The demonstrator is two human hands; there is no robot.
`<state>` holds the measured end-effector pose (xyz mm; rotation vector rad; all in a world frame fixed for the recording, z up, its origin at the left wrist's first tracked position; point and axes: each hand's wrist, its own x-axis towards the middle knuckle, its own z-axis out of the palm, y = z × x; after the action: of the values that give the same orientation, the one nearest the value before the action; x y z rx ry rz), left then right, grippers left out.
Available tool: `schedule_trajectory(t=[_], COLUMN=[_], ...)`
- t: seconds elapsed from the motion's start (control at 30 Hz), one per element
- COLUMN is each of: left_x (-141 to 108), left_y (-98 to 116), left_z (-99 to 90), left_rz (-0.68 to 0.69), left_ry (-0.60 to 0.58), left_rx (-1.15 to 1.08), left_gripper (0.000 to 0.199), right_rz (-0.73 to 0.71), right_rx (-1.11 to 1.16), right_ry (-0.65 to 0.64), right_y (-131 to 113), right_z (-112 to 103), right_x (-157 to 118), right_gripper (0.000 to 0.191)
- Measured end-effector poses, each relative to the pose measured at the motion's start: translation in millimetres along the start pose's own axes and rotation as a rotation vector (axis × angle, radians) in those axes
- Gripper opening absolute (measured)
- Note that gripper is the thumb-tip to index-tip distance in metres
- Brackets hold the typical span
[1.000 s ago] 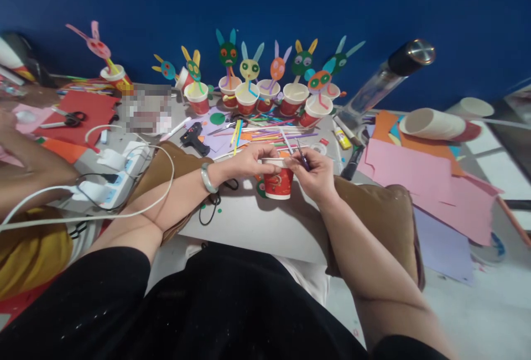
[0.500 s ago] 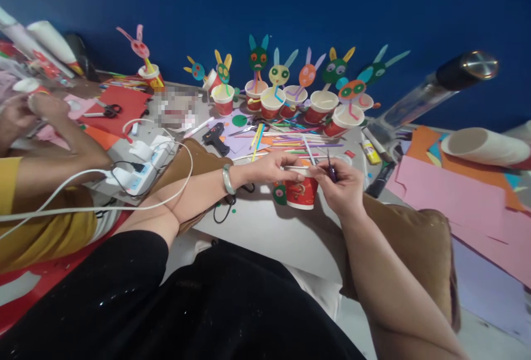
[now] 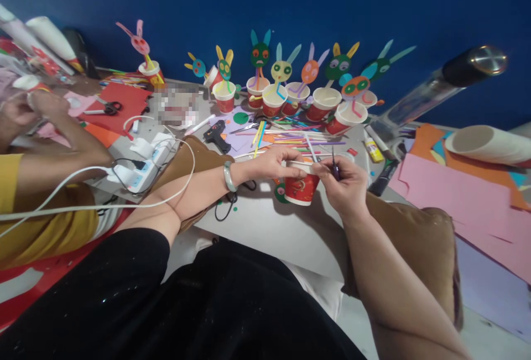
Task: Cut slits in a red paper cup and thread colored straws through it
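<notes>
The left hand [image 3: 280,164] pinches a red paper cup [image 3: 300,187] by its rim; the right hand [image 3: 345,184], grip curled around a dark-handled tool [image 3: 336,170], has fingertips at that rim.

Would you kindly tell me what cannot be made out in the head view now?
Head view:
Red cup: part of its rim, behind left hand and right hand.
Green disc: partly behind that cup.
Pixelated patch: mosaic hides what lies there.
Cup stack: cut off by right edge.
</notes>
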<state>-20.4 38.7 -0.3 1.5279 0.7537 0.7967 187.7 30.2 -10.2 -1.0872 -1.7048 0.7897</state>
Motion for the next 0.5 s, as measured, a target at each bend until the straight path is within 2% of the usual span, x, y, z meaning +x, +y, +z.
schedule_trajectory(t=[0.1, 0.27, 0.5], left_x=[0.2, -2.6, -3.5], left_y=[-4.1, 0.1, 2.0], left_z=[-2.5, -3.4, -1.5], left_rz=[0.066, 0.113, 0.099], left_ry=[0.033, -0.062, -0.051], left_rx=[0.012, 0.024, -0.032], left_gripper=[0.036, 0.029, 0.036], right_rz=[-0.008, -0.02, -0.001], right_rx=[0.002, 0.043, 0.094], right_ry=[0.021, 0.049, 0.055], right_y=[-1.2, -0.6, 4.3], right_z=[-0.1, -2.9, -3.3], right_x=[-0.3, -1.0, -0.7], right_gripper=[0.04, 0.044, 0.043])
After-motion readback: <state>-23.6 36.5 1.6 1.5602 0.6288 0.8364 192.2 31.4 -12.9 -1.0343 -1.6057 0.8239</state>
